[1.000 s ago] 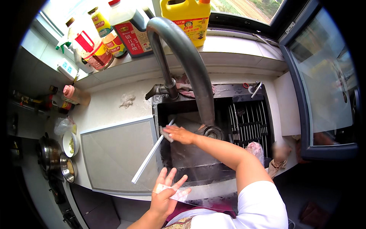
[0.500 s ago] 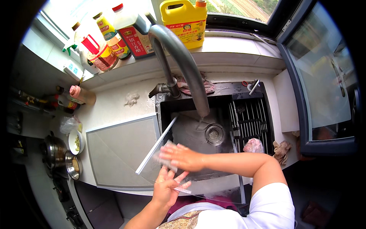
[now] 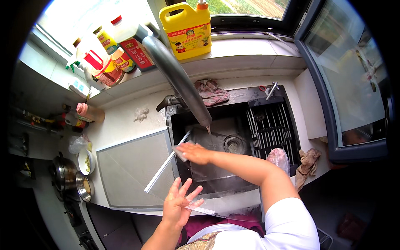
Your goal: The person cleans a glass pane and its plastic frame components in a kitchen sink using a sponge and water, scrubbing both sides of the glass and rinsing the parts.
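A clear panel with pale edge strips lies slanted across the near left part of the black sink. My right hand is closed on a greyish-white cloth, pressing it by the panel's far left strip. Below it, my left hand is open, its fingers spread wide against the panel near a short white strip; whether they bear its weight I cannot tell. Water runs in a thin stream from the dark faucet into the sink.
Left of the sink lies a grey framed panel. A bowl of food and a metal bowl stand beyond it. A black rack spans the sink's right side. A yellow jug stands on the sill; an open window juts in at right.
My right hand has slid the cloth slightly away from me, apart from my left hand. The left hand's fingers have spread out. The whole view has shifted a little.
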`<state>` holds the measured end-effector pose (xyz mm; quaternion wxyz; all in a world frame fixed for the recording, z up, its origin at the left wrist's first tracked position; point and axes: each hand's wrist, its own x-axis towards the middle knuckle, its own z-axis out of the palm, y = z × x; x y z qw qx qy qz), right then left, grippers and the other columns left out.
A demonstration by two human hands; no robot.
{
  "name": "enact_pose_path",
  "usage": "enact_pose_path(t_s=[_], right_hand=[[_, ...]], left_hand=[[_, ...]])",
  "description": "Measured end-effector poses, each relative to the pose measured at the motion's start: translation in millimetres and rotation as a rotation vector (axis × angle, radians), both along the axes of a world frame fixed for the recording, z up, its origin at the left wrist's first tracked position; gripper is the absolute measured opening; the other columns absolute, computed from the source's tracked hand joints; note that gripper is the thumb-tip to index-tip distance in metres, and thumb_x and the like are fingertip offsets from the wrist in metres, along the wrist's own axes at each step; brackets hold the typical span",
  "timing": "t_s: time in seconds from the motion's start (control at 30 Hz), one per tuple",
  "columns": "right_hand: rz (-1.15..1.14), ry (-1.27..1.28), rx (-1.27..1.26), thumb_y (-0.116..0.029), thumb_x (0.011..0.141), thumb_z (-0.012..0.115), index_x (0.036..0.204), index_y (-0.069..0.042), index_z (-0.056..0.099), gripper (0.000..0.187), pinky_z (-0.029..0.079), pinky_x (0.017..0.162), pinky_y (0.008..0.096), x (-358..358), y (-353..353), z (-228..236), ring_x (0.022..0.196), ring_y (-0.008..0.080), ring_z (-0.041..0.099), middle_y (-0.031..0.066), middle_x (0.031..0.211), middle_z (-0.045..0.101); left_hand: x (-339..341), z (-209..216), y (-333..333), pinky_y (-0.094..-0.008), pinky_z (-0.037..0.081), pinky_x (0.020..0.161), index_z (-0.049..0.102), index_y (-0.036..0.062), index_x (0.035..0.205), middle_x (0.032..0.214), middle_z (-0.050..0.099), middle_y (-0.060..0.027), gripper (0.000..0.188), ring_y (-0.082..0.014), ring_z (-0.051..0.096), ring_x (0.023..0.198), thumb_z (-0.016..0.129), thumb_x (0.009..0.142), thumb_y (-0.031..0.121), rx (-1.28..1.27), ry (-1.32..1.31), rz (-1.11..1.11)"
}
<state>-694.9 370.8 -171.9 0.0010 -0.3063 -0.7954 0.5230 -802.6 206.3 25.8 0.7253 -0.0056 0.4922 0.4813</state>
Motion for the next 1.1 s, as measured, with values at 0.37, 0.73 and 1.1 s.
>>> enact_pose_path(t_s=[0.37, 0.73, 1.1], right_hand=[[-0.025, -0.104, -0.048, -0.050, 0.096, 0.019, 0.149, -0.027, 0.013, 0.057, 0.007, 0.110, 0.0576, 10.8, 11.2, -6.2, 0.142, 0.0367, 0.005, 0.0128, 0.155, 0.008], [-0.350, -0.563, -0.207, -0.046, 0.097, 0.020, 0.149, -0.023, 0.013, 0.057, 0.009, 0.112, 0.0529, 184.6, -41.7, -59.2, 0.142, 0.0333, 0.007, 0.0107, 0.155, 0.008], [-0.112, -0.017, 0.080, -0.045, 0.098, 0.024, 0.148, -0.024, 0.020, 0.055, 0.010, 0.113, 0.0511, 88.4, -76.1, 36.0, 0.142, 0.0313, 0.009, 0.0093, 0.154, 0.014]], left_hand=[[-2.0, -2.0, 3.9, -0.0585, 0.046, 0.085, 0.007, 0.0099, 0.146, 0.146, 0.024, -0.0191, 0.089, -0.0476, 0.038, 0.126, 0.042, 0.067, -0.012, 0.042, -0.022, -0.035], [0.4, -2.1, -0.8, -0.0592, 0.049, 0.080, 0.011, 0.0079, 0.146, 0.142, 0.032, -0.0208, 0.089, -0.0495, 0.042, 0.122, 0.041, 0.064, -0.011, 0.025, 0.012, -0.023], [-3.4, -8.1, -1.5, -0.0615, 0.051, 0.079, 0.016, 0.0004, 0.142, 0.137, 0.035, -0.0255, 0.087, -0.0531, 0.044, 0.118, 0.044, 0.061, -0.008, 0.058, 0.043, 0.037]])
